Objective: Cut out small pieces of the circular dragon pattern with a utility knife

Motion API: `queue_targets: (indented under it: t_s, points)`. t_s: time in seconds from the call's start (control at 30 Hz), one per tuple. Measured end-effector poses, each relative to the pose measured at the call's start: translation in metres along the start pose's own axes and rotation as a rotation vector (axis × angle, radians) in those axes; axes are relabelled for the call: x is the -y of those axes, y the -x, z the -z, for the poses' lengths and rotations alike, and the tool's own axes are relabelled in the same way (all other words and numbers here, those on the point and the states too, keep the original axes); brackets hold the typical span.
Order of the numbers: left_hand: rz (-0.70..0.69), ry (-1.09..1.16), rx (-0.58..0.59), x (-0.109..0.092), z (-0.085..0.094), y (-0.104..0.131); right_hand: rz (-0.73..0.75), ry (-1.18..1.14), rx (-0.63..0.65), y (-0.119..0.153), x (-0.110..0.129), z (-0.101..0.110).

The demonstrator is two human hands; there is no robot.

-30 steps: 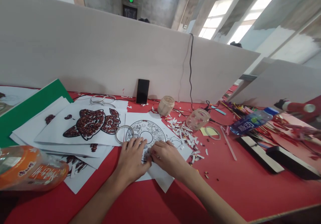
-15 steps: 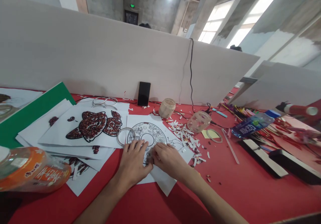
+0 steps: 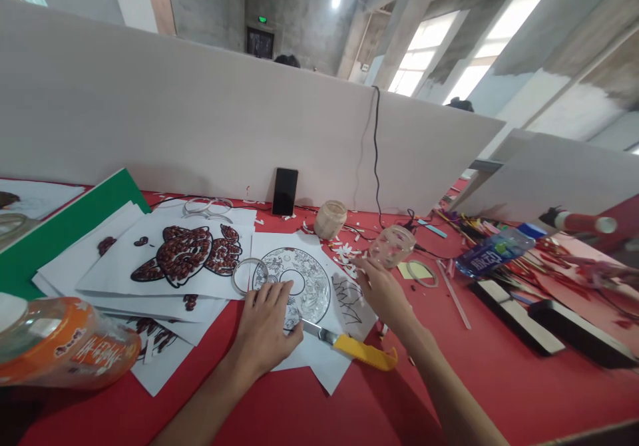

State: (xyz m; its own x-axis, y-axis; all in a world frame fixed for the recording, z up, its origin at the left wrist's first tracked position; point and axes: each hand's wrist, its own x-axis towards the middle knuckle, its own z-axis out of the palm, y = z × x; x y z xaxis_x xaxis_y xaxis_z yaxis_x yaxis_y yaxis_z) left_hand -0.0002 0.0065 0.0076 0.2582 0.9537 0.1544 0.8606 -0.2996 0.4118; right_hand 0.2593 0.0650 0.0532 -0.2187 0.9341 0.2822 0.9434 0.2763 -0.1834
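Observation:
A sheet of paper with a round black-line drawing lies on the red table in front of me. My left hand lies on the sheet's lower left part, fingers stretched out and slightly apart, holding nothing. A utility knife with a yellow handle rests on the sheet, its blade pointing toward my left thumb. Over the right side of the sheet, my right hand reaches toward the white paper scraps and a clear jar. Its fingers look extended, and I see nothing held in them.
Left of the sheet are a tape ring, stacked papers with a bean-covered animal picture and an orange-labelled bottle. A phone leans on the white partition. Another jar, a blue-capped bottle and black-and-white blocks stand or lie around.
My right hand has moved from the drawing up and right to the scraps. The yellow knife, hidden before, now shows on the sheet. My left hand has stayed in place.

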Motion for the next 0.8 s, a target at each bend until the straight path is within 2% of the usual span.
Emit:
queue_targets:
  t_s: [0.07,0.1,0.2,0.3,0.4,0.5,0.63,0.73,0.8]
  points:
    - [-0.004,-0.002,0.005,-0.001,0.000,0.000,0.099,-0.085,-0.001,0.018,0.005,0.002]
    - [-0.007,-0.007,0.005,-0.001,0.000,0.001,0.190,-0.127,0.027,0.027,0.012,0.001]
    - [-0.008,-0.022,-0.001,-0.002,-0.001,0.002,0.311,-0.147,0.120,0.041,0.042,-0.006]
    - [-0.005,-0.014,-0.003,-0.002,-0.001,0.003,0.415,-0.119,0.179,0.034,0.068,-0.017]
    - [-0.005,-0.007,-0.003,-0.002,-0.001,0.002,0.443,-0.087,0.174,0.014,0.075,-0.024]
    - [-0.006,-0.011,0.000,-0.001,0.000,0.001,0.302,-0.072,0.076,-0.007,0.054,-0.021]
    - [-0.009,-0.020,0.014,-0.002,0.000,0.001,0.050,-0.014,-0.080,-0.019,0.002,-0.008]
    - [-0.006,-0.019,0.020,-0.001,0.000,0.001,0.026,0.004,-0.071,-0.001,-0.021,0.002]
    - [-0.016,-0.017,0.022,0.001,0.001,0.001,0.050,0.005,-0.056,0.025,-0.019,0.006]
